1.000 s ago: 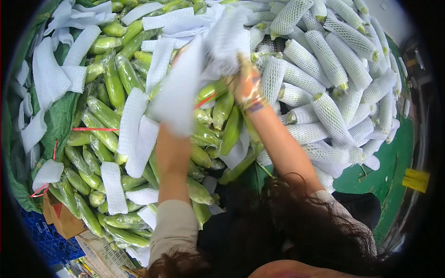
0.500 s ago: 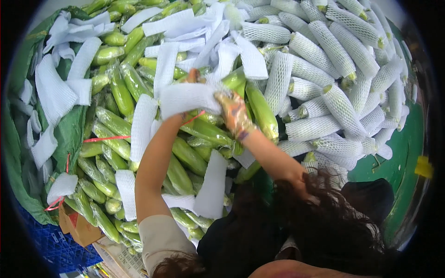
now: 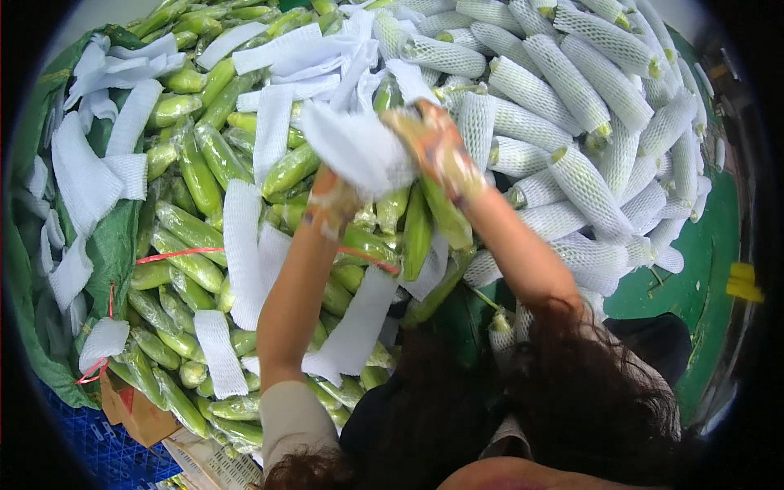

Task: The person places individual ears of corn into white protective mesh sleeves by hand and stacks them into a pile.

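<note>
A white foam net sleeve (image 3: 347, 147), blurred by motion, is held up above the pile between my two hands, both in patterned gloves. My left hand (image 3: 333, 200) grips it from below, its fingers mostly hidden behind the foam. At the sleeve's right end my right hand (image 3: 445, 151) is closed, its fingertips smeared. Whether an ear of corn is inside the sleeve cannot be made out. Under the hands lie green ears of corn (image 3: 416, 233) in clear film, with loose flat foam sleeves (image 3: 242, 245) scattered over them.
Corn in foam sleeves (image 3: 584, 192) is heaped at the right on a green surface (image 3: 706, 269). At the left, a green sack (image 3: 122, 220) holds more loose sleeves. A blue plastic crate (image 3: 114, 445) and a cardboard piece (image 3: 143, 412) sit at lower left. Red string (image 3: 180, 254) crosses the corn.
My left hand has come lower and nearer, and my right hand has shifted right and up. The foam sleeve between them has tilted. The whole view has slid slightly.
</note>
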Demonstrator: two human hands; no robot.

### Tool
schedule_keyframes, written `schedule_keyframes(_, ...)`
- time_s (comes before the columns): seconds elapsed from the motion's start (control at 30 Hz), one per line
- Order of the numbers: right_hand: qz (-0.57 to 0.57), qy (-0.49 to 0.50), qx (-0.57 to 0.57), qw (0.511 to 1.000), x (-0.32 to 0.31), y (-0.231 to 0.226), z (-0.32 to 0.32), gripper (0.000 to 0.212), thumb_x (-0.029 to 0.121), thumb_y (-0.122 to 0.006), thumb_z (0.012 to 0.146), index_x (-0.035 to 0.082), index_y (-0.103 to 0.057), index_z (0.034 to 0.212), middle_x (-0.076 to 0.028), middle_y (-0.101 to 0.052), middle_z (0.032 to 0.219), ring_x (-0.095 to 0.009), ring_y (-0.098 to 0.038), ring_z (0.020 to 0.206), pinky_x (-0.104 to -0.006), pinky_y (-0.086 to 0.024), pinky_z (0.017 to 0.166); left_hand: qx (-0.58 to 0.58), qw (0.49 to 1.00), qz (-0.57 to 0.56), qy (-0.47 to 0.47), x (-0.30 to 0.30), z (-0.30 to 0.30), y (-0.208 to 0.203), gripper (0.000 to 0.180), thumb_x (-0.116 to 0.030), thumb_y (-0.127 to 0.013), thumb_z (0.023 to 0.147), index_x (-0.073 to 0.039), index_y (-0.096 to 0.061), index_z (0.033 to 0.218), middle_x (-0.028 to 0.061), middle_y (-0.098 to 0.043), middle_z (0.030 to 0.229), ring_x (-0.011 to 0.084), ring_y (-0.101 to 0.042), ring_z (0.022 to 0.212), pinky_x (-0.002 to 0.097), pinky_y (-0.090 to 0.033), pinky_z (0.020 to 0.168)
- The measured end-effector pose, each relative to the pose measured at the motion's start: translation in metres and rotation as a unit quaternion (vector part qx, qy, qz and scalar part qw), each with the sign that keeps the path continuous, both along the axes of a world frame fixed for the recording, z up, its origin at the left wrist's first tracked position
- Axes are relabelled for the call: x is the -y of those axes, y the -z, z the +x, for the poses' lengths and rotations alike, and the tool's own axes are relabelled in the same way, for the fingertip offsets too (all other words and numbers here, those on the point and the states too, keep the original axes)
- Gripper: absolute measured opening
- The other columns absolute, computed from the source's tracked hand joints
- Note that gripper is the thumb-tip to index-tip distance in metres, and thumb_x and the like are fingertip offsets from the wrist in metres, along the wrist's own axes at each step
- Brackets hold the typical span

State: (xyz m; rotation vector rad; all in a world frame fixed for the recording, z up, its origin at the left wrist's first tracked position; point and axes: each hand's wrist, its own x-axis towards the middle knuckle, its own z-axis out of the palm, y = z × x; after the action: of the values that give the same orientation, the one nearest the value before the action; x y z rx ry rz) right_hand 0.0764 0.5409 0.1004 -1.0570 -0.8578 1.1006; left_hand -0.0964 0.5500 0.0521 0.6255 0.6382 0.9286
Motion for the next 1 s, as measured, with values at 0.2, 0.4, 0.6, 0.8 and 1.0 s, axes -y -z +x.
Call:
schedule_keyframes(0.2, -0.068, -0.053, 0.236, 0.968, -0.124, 0.092, 0.053, 0.037, 0.021, -0.058, 0.074, -0.003, -0.053, 0.101, -0.016, -0.058, 0.091, -0.025, -0.054, 0.078, -0.0328, -0.043, 0.069, -0.136, 0.974, -0.011, -0.181, -0.069, 0.069, 0.011, 0.041, -0.021, -0.049, 0.086, 0.001, -0.038, 0.118, 0.0158, -0.050, 0.112, 0.0265, -0.054, 0.097, 0.0358, -0.048, 0.075)
schedule_keyframes(0.4, -0.115, 0.043, 0.362, 0.924, -0.102, 0.123, 0.034, 0.036, 0.024, -0.056, 0.076, 0.001, -0.053, 0.104, -0.023, -0.055, 0.101, -0.038, -0.052, 0.094, -0.0391, -0.040, 0.081, -0.550, 0.741, 0.300, -0.239, -0.084, 0.063, 0.084, 0.022, -0.016, -0.044, 0.082, 0.001, -0.057, 0.084, 0.0189, -0.060, 0.075, 0.0288, -0.056, 0.067, 0.0365, -0.042, 0.060)
schedule_keyframes(0.6, -0.060, 0.043, 0.425, 0.902, -0.094, 0.152, 0.078, 0.036, 0.032, -0.045, 0.084, 0.002, -0.053, 0.102, -0.018, -0.055, 0.102, -0.031, -0.054, 0.092, -0.0381, -0.043, 0.079, -0.223, 0.953, 0.041, -0.202, -0.102, 0.124, 0.059, 0.025, -0.019, -0.040, 0.085, 0.000, -0.053, 0.077, 0.0132, -0.057, 0.077, 0.0215, -0.054, 0.069, 0.0353, -0.047, 0.068)
schedule_keyframes(0.8, -0.071, -0.267, -0.418, 0.865, 0.004, 0.032, 0.062, 0.052, 0.052, -0.037, 0.084, 0.011, -0.042, 0.115, -0.008, -0.053, 0.104, -0.022, -0.057, 0.078, -0.0339, -0.051, 0.059, -0.446, 0.841, 0.264, -0.153, -0.061, 0.116, -0.016, 0.016, -0.013, -0.054, 0.077, 0.003, -0.052, 0.077, 0.0154, -0.056, 0.070, 0.0261, -0.054, 0.060, 0.0356, -0.042, 0.056)
schedule_keyframes(1.0, -0.089, -0.071, -0.375, 0.920, 0.056, 0.020, 0.136, 0.048, 0.047, -0.030, 0.086, 0.008, -0.051, 0.104, -0.006, -0.059, 0.080, -0.019, -0.054, 0.063, -0.0298, -0.044, 0.045, -0.577, 0.692, 0.434, 0.018, -0.038, 0.207, -0.038, 0.034, -0.031, -0.051, 0.074, 0.000, -0.056, 0.086, 0.0232, -0.057, 0.083, 0.0372, -0.055, 0.078, 0.0424, -0.043, 0.066)
